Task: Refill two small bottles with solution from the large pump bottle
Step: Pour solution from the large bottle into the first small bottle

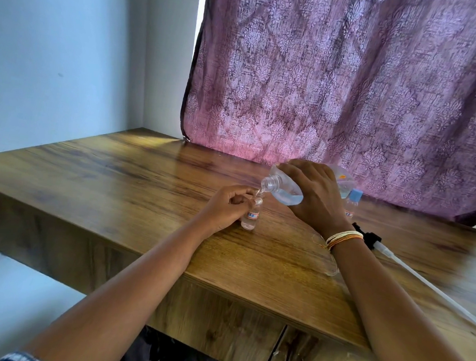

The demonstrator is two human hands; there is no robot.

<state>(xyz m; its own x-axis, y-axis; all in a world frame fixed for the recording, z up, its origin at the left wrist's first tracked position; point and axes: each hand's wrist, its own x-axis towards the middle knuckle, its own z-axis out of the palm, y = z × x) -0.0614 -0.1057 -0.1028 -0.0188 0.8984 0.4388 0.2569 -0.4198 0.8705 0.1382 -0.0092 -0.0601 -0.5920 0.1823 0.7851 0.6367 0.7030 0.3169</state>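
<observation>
Behind the work surface: patterned purple curtain (350, 84), hanging to the rear edge of the table. Pale wall (65, 55) to the left.

Wooden table (118, 177): fills the middle of the view, near edge running diagonally from left to lower right.

Large pump bottle (284, 190): clear, pump removed, threaded neck open. Held above the table right of centre. Long axis close to horizontal, neck pointing left and slightly down, base toward the right and partly hidden behind the hand. Clear solution pooled along the lower side. Mouth directly over the open small bottle, with a thin stream at the lip.

Right hand (318, 197): wrapped over the top of the large pump bottle, fingers curled around its body; thread bands on the wrist.

Left hand (226, 206): fingers curled, pinching the neck of the open small bottle.

Pump assembly (411, 270): lying flat on the table at right, black head near the right wrist, white tube pointing toward the lower right.

Open small bottle (250, 219): upright on the table, long axis vertical, labelled, partly filled.

Capped small bottle (352, 202): upright behind the right hand, blue cap on top, partly hidden.
</observation>
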